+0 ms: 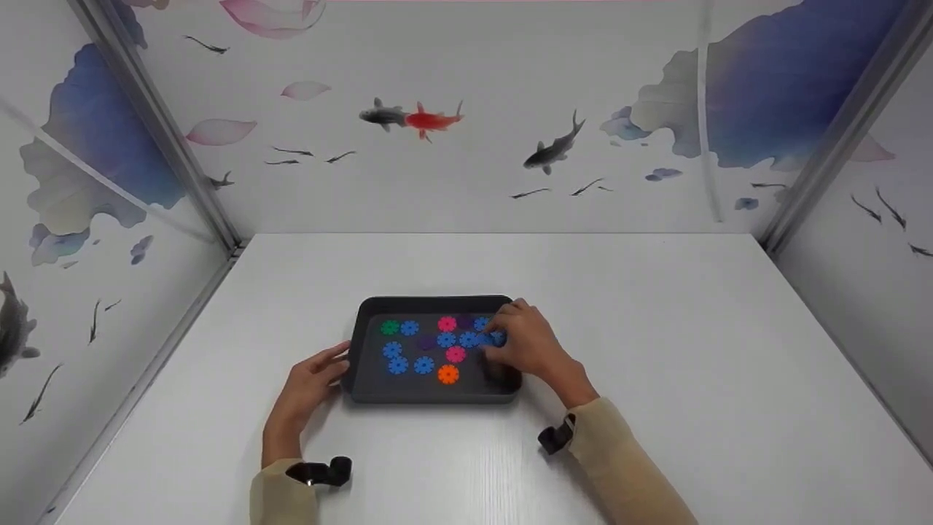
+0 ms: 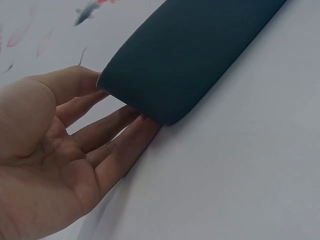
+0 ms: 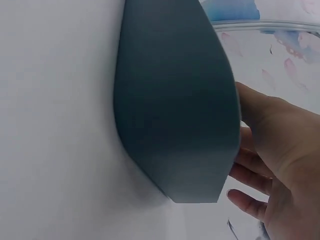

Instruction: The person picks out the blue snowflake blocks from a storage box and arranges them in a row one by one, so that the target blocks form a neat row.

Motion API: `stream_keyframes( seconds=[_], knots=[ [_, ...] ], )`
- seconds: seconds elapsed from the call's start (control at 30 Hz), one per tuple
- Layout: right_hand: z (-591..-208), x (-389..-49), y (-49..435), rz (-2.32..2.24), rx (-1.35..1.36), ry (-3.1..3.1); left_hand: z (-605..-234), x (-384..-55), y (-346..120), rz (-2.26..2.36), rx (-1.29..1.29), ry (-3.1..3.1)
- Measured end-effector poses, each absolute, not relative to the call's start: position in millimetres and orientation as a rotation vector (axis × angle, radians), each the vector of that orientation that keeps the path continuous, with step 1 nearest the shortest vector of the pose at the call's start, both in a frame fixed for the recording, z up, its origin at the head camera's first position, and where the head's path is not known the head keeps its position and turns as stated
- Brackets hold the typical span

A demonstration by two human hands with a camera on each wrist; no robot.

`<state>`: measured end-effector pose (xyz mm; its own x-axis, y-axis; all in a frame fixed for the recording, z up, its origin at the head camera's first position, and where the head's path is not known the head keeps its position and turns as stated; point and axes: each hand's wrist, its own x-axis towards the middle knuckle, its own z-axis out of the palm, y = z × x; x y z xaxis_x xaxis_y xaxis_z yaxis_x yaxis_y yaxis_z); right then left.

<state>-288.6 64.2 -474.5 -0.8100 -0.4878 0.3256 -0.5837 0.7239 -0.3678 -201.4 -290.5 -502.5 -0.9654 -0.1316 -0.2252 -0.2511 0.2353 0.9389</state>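
Note:
A dark grey tray (image 1: 430, 398) lies on the white table, holding several notched plastic discs. My left hand (image 1: 310, 384) rests against the tray's left side; in the left wrist view its thumb reaches the rim and its fairly straight fingers touch the lower wall. Over the right part of the tray, my right hand (image 1: 531, 340) has thumb and fingers bent down around blue discs (image 1: 484, 340). Whether it pinches one is unclear. In the right wrist view the tray wall (image 3: 175, 100) hides those fingertips. Nearby lie a pink disc (image 1: 455, 354) and an orange disc (image 1: 448, 375).
More blue discs (image 1: 397, 365), a green disc (image 1: 390, 327) and a dark purple disc (image 1: 426, 343) lie in the tray's left half. White panels printed with fish (image 1: 434, 120) enclose the table (image 1: 641, 306) at the back and sides.

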Motion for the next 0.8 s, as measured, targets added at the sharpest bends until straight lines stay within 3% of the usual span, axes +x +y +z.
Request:
stream_keyframes(
  seconds=[0.8],
  knots=[
    [-455.0,-296.0,133.0,0.724,0.588,-2.814,-504.6,-201.4,-290.2,1.862,-0.372,2.359]
  ],
)
